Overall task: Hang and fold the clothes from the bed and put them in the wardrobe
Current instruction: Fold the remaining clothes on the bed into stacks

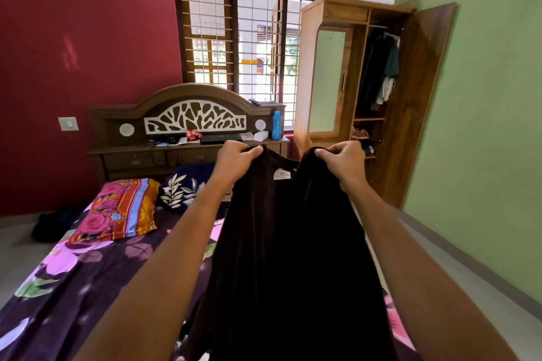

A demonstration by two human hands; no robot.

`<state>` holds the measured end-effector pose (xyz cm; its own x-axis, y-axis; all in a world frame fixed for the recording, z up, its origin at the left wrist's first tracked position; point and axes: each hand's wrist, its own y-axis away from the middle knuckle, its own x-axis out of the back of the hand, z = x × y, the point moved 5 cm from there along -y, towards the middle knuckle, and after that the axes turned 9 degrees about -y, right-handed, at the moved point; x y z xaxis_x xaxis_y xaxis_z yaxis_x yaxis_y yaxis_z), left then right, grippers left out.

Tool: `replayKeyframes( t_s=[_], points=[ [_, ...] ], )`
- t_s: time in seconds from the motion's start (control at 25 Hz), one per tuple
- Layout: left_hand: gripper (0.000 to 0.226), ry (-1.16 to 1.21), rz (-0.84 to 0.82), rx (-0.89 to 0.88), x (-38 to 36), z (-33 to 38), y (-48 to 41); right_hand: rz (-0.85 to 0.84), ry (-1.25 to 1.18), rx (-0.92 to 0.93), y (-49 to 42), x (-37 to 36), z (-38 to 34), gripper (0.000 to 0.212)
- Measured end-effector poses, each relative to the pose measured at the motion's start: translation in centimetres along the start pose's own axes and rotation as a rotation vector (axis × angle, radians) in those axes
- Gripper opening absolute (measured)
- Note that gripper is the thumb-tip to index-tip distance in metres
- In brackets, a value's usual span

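Note:
A dark brown shirt (287, 258) hangs in front of me over the bed (88, 272), its white neck label facing me. My left hand (234, 160) pinches its left shoulder and my right hand (343, 163) pinches its right shoulder, both raised at the same height. The shirt's lower part falls out of view at the bottom edge. The wooden wardrobe (331, 73) stands at the back right with its right door (416, 102) swung open; dark clothes (381, 67) hang on its rail.
Two pillows, one bright floral (120, 208) and one navy with leaves (184, 184), lie at the head of the bed. The headboard shelf (187, 143) carries a blue bottle (276, 124) and small items. A dark heap (52, 223) lies on the floor at left. A green wall runs along the right.

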<state>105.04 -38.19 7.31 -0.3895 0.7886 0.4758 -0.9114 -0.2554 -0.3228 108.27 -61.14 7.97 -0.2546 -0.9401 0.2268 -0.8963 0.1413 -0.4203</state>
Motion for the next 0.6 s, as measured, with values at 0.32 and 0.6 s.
replayKeyframes(
  t_s=[0.32, 0.6],
  points=[
    [0.021, 0.09, -0.064, 0.04, -3.4, 1.7, 0.7, -0.068, -0.061, 0.237, 3.6, -4.3, -3.3, 0.024],
    [0.028, 0.516, -0.221, 0.401, -3.0, -0.6, 2.1, -0.448, -0.038, 0.216, 6.0, -7.6, -2.0, 0.032]
  ],
)
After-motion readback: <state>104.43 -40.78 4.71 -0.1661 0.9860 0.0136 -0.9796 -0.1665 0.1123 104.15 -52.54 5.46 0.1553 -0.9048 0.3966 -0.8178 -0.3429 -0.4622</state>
